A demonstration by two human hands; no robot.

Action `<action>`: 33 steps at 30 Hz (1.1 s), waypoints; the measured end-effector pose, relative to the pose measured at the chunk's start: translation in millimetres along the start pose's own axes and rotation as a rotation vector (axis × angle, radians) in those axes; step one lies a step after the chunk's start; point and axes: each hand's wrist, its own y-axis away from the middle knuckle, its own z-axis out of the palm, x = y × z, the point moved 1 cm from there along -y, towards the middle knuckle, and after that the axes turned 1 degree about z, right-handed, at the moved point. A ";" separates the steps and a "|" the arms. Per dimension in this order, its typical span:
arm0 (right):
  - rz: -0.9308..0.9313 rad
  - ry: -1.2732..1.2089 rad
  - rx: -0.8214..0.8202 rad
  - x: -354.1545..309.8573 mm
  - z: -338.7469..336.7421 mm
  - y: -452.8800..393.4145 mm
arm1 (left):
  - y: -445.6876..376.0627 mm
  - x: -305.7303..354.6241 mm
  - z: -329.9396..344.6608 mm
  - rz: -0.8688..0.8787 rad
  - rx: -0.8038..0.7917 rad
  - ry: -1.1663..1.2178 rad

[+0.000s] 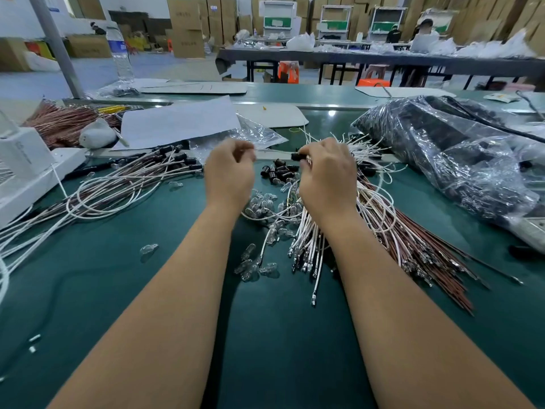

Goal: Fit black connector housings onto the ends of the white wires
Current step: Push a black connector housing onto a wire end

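Observation:
My right hand (pixel 326 175) pinches a black connector housing (pixel 296 156) at its fingertips, above the green mat. My left hand (pixel 230 172) is curled beside it and pinches a thin white wire (pixel 271 151) that runs toward the housing. A small heap of loose black housings (pixel 278 172) lies between and just beyond the hands. Under my right wrist sits a bundle of white and brown wires (pixel 309 231) with metal terminals. Finished wires with black housings (pixel 165 163) lie in a loop at the left.
Several small clear glass bulbs (pixel 262 208) are scattered on the green mat (pixel 147 290). A large clear plastic bag of black parts (pixel 448 149) fills the right. A white box (pixel 26 163) and a white sheet of paper (pixel 180 122) lie at the left back.

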 end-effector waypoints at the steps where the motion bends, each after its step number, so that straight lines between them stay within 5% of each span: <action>1: 0.032 0.077 0.050 2.9 -2.2 -0.9 | -4.4 -3.9 -8.0 -0.046 0.122 -0.069; 3: 0.111 0.171 0.098 8.3 -6.5 -2.6 | -11.8 -16.1 -25.6 -0.188 0.287 -0.181; 6: 0.139 0.152 0.034 10.1 -7.4 -2.5 | -11.7 -27.7 -36.1 -0.292 0.289 -0.472; 12: 0.044 -0.055 -0.177 -5.2 0.1 0.4 | 5.6 6.9 1.0 0.364 0.051 -0.508; 14: 0.037 -0.055 -0.204 -9.6 1.1 0.0 | 13.6 14.3 16.5 0.448 -0.058 -0.509; 19: 0.093 -0.036 -0.331 -7.9 2.2 0.7 | 13.6 10.5 26.5 0.286 -0.176 -0.424; 26: 0.142 0.010 -0.308 1.5 2.3 -1.0 | -0.4 -13.7 3.9 0.063 -0.061 -0.638; 33: -0.004 -0.082 -0.306 -9.3 6.4 4.9 | 10.5 7.1 21.9 0.339 -0.258 -0.411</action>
